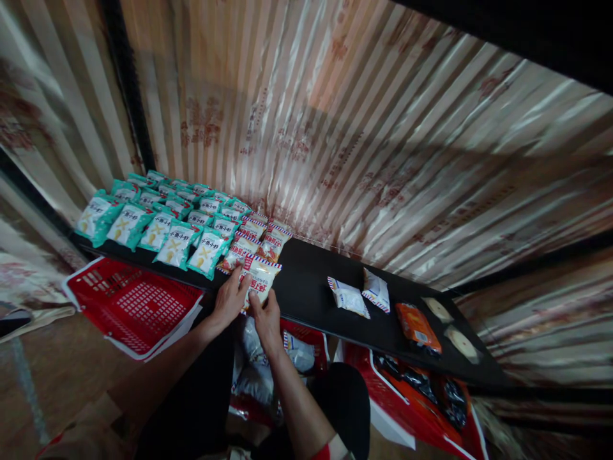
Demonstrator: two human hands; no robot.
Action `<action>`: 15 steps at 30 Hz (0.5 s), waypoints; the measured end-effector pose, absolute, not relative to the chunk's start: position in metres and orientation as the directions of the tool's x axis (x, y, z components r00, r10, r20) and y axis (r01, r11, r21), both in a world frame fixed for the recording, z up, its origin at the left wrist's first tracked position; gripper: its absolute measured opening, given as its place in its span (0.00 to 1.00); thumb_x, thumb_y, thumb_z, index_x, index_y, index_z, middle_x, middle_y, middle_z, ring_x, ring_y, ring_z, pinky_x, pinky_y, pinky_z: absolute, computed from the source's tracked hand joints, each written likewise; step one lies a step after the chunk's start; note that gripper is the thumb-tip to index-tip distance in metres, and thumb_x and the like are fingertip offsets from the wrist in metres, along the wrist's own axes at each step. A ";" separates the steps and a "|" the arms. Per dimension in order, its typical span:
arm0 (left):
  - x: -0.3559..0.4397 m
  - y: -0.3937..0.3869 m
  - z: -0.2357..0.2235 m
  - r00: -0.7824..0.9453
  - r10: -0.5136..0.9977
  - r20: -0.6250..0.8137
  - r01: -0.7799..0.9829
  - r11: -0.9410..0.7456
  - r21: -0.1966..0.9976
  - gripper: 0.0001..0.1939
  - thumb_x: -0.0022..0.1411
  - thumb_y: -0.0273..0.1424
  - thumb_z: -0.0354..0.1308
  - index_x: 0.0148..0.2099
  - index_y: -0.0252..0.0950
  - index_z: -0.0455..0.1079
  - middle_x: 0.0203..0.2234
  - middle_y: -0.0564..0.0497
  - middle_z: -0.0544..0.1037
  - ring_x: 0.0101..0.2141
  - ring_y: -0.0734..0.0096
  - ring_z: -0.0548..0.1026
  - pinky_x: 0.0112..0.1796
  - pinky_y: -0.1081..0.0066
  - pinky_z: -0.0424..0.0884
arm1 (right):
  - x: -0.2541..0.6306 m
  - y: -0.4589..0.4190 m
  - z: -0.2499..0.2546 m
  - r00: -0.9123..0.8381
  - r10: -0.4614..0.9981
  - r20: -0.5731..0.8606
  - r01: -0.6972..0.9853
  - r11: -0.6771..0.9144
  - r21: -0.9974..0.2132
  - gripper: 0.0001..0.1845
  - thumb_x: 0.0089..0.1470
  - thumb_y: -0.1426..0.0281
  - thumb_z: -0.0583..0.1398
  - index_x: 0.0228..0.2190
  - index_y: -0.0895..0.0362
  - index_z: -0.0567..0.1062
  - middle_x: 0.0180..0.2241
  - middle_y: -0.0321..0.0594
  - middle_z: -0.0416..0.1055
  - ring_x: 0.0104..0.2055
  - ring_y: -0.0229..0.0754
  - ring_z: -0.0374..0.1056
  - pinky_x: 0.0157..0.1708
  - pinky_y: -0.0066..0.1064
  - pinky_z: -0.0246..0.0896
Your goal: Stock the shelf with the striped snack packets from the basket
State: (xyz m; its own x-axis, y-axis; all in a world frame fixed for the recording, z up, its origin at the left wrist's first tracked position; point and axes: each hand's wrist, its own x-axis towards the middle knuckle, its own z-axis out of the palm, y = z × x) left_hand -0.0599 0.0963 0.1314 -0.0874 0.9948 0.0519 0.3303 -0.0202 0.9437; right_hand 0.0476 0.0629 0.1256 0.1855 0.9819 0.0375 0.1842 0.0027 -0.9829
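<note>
Both of my hands rest on one white snack packet with a red-and-blue striped edge [259, 281], at the front edge of a black shelf [311, 287]. My left hand [230, 299] grips its left side, my right hand [266, 317] its lower edge. Just behind it lie three similar red-striped packets [258, 239]. Further left, rows of several teal-and-white snack packets [163, 220] cover the shelf.
To the right on the shelf lie two white packets [359, 294], an orange packet [417, 327] and two pale round items [453, 326]. A red basket [129, 303] stands below left; red baskets with packets [416, 390] sit below right. A striped curtain backs the shelf.
</note>
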 end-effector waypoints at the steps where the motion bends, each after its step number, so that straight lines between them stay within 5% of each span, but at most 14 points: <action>1: -0.062 0.100 0.129 -0.091 0.993 0.075 0.343 -0.039 0.938 0.25 0.62 0.38 0.48 0.57 0.30 0.59 0.56 0.39 0.65 0.56 0.58 0.63 0.55 0.64 0.56 | 0.045 0.067 0.123 0.192 0.981 0.036 0.180 0.001 -0.984 0.17 0.49 0.58 0.58 0.36 0.58 0.68 0.32 0.41 0.74 0.32 0.41 0.69 0.33 0.29 0.64; 10: -0.080 0.103 0.102 -0.186 0.882 0.432 0.612 -0.240 0.754 0.25 0.63 0.35 0.45 0.59 0.28 0.55 0.54 0.37 0.65 0.56 0.57 0.62 0.55 0.55 0.59 | 0.022 0.101 0.111 0.248 0.968 0.026 0.219 -0.030 -0.975 0.16 0.46 0.61 0.60 0.37 0.56 0.68 0.33 0.38 0.74 0.32 0.41 0.69 0.33 0.30 0.63; 15: -0.089 0.085 0.087 -0.179 0.854 0.488 0.687 -0.246 0.684 0.23 0.62 0.29 0.45 0.59 0.32 0.54 0.56 0.39 0.62 0.57 0.58 0.60 0.55 0.55 0.60 | 0.013 0.113 0.102 0.278 0.954 0.114 0.319 0.020 -0.948 0.16 0.46 0.60 0.60 0.36 0.56 0.70 0.33 0.39 0.72 0.35 0.42 0.68 0.36 0.31 0.62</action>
